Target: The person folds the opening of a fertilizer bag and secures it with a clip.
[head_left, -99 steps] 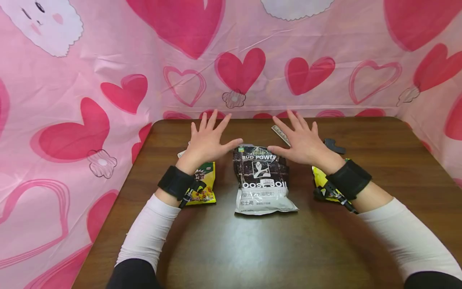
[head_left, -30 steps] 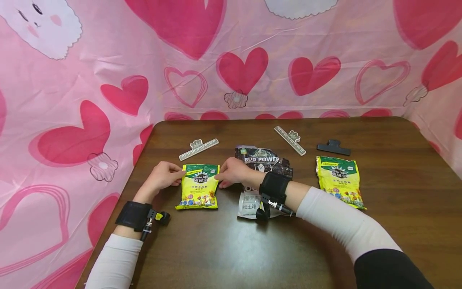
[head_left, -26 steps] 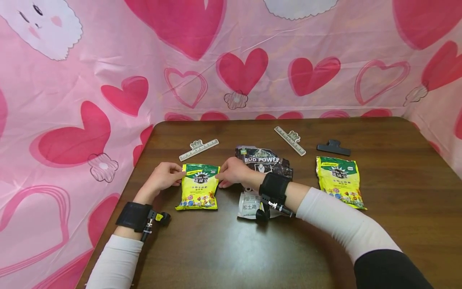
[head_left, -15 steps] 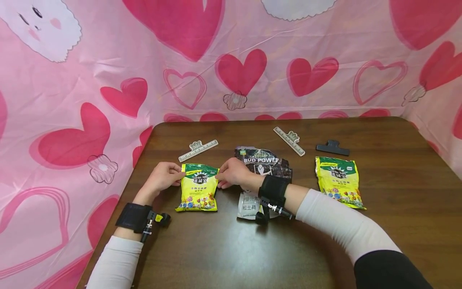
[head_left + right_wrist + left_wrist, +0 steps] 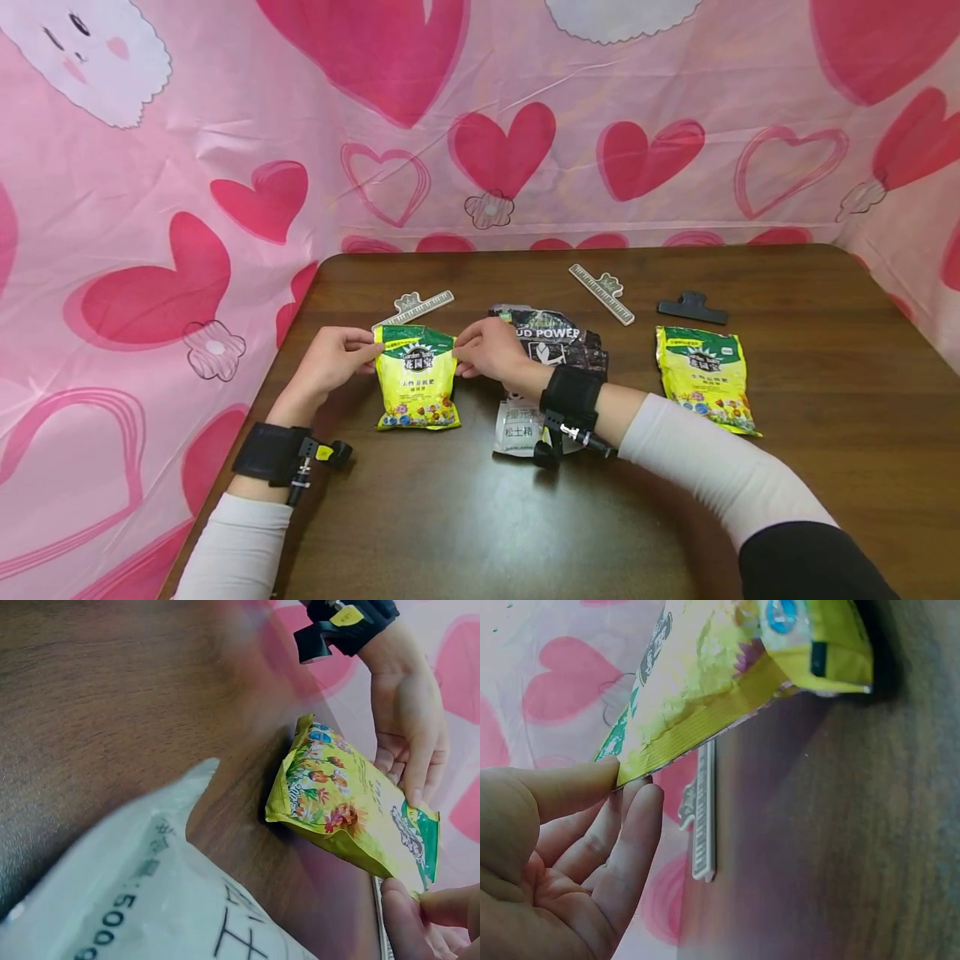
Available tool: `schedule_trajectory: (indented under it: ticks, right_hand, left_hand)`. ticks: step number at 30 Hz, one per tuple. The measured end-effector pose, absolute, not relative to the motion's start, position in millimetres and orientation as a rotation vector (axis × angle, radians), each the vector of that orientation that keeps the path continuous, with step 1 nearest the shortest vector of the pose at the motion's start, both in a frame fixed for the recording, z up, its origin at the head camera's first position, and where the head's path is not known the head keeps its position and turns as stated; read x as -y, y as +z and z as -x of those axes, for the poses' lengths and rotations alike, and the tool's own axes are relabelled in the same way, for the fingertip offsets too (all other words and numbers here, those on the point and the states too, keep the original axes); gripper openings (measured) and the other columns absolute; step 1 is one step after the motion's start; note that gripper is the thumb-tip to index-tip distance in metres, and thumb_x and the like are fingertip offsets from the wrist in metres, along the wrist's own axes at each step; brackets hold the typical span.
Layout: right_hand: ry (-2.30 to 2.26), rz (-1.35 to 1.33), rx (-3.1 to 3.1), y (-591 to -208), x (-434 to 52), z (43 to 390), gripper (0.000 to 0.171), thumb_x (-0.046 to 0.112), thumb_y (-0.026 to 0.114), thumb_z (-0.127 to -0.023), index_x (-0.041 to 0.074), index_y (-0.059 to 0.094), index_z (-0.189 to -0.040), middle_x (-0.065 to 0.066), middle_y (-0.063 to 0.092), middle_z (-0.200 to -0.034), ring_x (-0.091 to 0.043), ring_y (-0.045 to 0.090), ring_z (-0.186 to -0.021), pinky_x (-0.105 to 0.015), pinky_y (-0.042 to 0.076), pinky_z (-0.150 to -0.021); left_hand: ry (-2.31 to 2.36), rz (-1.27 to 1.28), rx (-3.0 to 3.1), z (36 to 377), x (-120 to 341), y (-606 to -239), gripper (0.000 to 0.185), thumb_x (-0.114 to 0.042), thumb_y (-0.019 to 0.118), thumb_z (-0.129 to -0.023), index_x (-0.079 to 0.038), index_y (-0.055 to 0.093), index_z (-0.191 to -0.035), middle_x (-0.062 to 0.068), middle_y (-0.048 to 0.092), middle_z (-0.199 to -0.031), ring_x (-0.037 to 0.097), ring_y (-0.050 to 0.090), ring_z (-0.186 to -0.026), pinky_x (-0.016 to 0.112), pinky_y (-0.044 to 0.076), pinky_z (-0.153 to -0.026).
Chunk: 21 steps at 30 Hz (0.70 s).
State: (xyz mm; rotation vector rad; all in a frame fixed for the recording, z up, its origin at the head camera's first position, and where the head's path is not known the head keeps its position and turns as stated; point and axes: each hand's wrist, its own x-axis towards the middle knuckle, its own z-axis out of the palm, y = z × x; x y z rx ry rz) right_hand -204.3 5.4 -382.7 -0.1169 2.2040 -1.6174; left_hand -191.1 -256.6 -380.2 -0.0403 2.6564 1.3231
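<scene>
A yellow and green fertilizer bag (image 5: 417, 383) stands tilted up at the left of the table, its printed front toward the head camera. My left hand (image 5: 333, 362) pinches its left edge near the top; the left wrist view shows the thumb (image 5: 577, 787) on the front of the bag (image 5: 712, 690) and fingers behind. My right hand (image 5: 491, 354) pinches the opposite edge, with thumb and fingertip meeting at the bag (image 5: 352, 810) in the right wrist view. Under my right hand and wrist lies a black and white soil bag (image 5: 551, 333), partly hidden.
A second yellow and green bag (image 5: 705, 375) lies at the right. Behind the bags are a white keyboard-patterned clip (image 5: 416, 307), partly covered, another such clip (image 5: 602, 293) and a black clip (image 5: 692, 307). A pink heart-print cloth (image 5: 525, 67) hangs beyond the wooden table (image 5: 480, 525).
Both hands came down from spread above the table to the left fertilizer bag's edges. In the last half second its top has risen and tipped up, now covering part of the white clip.
</scene>
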Motion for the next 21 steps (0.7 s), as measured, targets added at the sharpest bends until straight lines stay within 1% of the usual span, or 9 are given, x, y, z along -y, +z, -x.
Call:
schedule_trajectory:
  ticks: [4,9,11,14,17,19,21]
  right_hand:
    - [-1.64,0.143,-2.233,-380.6,-6.4,203.0,0.017,0.006,0.07,-0.09,-0.002,0.07,-0.104,-0.016,0.076,-0.088,-0.01,0.068,-0.058,-0.039,0.061,-0.071]
    - [-1.663,0.21,-2.32,-377.5,-9.0,200.3,0.013,0.006,0.071,-0.089,0.0,0.07,-0.101,-0.014,0.076,-0.086,-0.012,0.068,-0.06,-0.04,0.061,-0.07]
    - [-1.681,0.246,-2.361,-376.3,-10.0,199.9,0.012,0.005,0.071,-0.089,0.001,0.07,-0.1,-0.014,0.076,-0.086,-0.016,0.07,-0.062,-0.04,0.061,-0.069]
    - [-1.729,0.309,-2.391,-373.4,-12.1,198.6,0.012,0.004,0.071,-0.089,0.0,0.069,-0.1,-0.015,0.076,-0.088,-0.027,0.072,-0.069,-0.042,0.061,-0.07]
    - [-1.768,0.371,-2.414,-370.6,-14.9,198.2,0.012,0.003,0.07,-0.089,0.0,0.068,-0.1,-0.016,0.076,-0.09,-0.037,0.073,-0.078,-0.044,0.061,-0.071]
    - [-1.77,0.413,-2.449,-368.9,-17.5,197.7,0.012,0.004,0.07,-0.089,0.001,0.068,-0.1,-0.016,0.076,-0.09,-0.038,0.073,-0.08,-0.041,0.061,-0.07]
    - [-1.757,0.456,-2.492,-367.7,-20.5,197.7,0.011,0.005,0.07,-0.089,0.002,0.069,-0.1,-0.015,0.076,-0.09,-0.037,0.073,-0.081,-0.036,0.061,-0.068]
  left_hand:
    - [1.327,0.035,-2.674,190.0,255.6,-376.1,0.035,-0.022,0.069,-0.094,0.003,0.068,-0.119,0.025,0.07,-0.112,0.021,0.07,-0.08,0.037,0.061,-0.079]
    - [1.344,0.019,-2.723,188.4,252.6,-369.7,0.034,-0.024,0.068,-0.094,0.0,0.069,-0.118,0.023,0.071,-0.112,0.023,0.07,-0.083,0.037,0.061,-0.079]
    - [1.358,0.002,-2.751,187.7,251.5,-367.2,0.034,-0.024,0.068,-0.094,0.0,0.069,-0.118,0.022,0.071,-0.111,0.026,0.071,-0.085,0.038,0.061,-0.079]
    - [1.397,-0.036,-2.779,186.9,250.3,-363.8,0.033,-0.023,0.068,-0.094,0.0,0.07,-0.117,0.022,0.072,-0.109,0.031,0.072,-0.089,0.04,0.06,-0.079]
    - [1.427,-0.074,-2.802,186.2,249.0,-360.6,0.032,-0.023,0.069,-0.094,0.0,0.07,-0.116,0.022,0.073,-0.108,0.033,0.072,-0.091,0.038,0.061,-0.078]
    - [1.442,-0.092,-2.811,185.7,247.7,-358.5,0.032,-0.023,0.069,-0.094,0.0,0.07,-0.116,0.021,0.073,-0.108,0.034,0.072,-0.092,0.036,0.061,-0.078]
    - [1.45,-0.104,-2.819,185.1,246.7,-357.0,0.032,-0.023,0.069,-0.094,-0.001,0.07,-0.117,0.02,0.073,-0.109,0.035,0.071,-0.092,0.034,0.061,-0.077]
